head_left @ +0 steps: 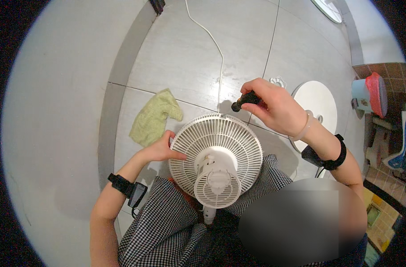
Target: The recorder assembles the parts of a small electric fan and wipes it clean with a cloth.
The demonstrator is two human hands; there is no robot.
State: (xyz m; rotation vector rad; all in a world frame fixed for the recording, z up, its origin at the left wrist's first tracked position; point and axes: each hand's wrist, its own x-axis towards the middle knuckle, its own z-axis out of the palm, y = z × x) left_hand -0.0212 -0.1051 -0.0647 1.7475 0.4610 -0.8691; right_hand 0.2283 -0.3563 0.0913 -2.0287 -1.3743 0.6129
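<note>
A white electric fan head (pixel 216 153) rests between my legs, the back of its ribbed grille and its motor housing facing up. My left hand (pixel 160 149) is closed on the left rim of the grille, thumb on the ribs and the other fingers mostly hidden beneath the edge. In my right hand (pixel 278 107) is a black-handled screwdriver (pixel 247 101), pinched between thumb and fingers. Its shaft points left and down toward the far rim of the grille; whether the tip touches the rim I cannot tell.
Left of the fan lies a light green cloth (pixel 153 118). A white cord (pixel 214 40) runs over the grey tiled floor (pixel 176 58). Beyond my right wrist lie a white round base (pixel 321 98) and a small white scalloped part (pixel 278 81). A light blue bin (pixel 361 91) stands far right.
</note>
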